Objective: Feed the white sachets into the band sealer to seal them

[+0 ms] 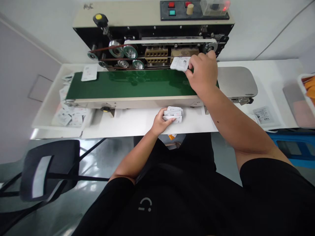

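Note:
Pinched in my right hand [203, 70] is a small white printed packet [180, 63], its far edge along the sealing machine's [157, 32] belt line. It hangs over the right part of the green conveyor belt [137, 85]. My left hand [161, 122] grips a stack of similar white packets [174, 114] at the table's front edge, below the conveyor. On the belt's left end lies another white packet [89, 72], apart from both hands.
A white bin [39, 121] with many packets stands at the belt's left end. At the right are a metal plate [236, 82], a printed clear pouch [262, 114] and a container with orange items [301, 98]. A black chair [52, 144] stands at left.

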The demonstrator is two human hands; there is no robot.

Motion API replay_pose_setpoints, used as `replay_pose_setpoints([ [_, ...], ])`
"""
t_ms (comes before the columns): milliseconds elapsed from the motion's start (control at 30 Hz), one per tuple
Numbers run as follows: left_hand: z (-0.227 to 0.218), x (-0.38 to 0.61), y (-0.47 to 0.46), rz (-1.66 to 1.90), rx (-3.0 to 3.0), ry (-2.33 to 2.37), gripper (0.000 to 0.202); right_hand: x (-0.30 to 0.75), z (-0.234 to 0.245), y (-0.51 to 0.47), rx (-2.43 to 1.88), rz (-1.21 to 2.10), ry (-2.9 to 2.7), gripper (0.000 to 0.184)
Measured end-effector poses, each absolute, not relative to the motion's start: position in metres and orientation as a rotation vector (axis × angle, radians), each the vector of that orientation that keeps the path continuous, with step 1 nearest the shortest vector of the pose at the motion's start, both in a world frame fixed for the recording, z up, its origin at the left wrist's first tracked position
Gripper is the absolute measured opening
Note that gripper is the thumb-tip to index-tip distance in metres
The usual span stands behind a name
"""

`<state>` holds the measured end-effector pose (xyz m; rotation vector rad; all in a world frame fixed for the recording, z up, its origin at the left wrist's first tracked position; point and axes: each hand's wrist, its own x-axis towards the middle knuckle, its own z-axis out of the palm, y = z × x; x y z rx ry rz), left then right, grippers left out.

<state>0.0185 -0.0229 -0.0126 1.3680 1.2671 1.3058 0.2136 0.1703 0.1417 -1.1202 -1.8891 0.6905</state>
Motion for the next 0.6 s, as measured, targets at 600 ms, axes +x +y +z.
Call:
replay_pose_setpoints([
  [600,-0.021,0.017,-0.024,1.267,1.414,1.148,0.070,0.249,0.034,-0.025,-1.261,1.231,-1.646,0.041],
])
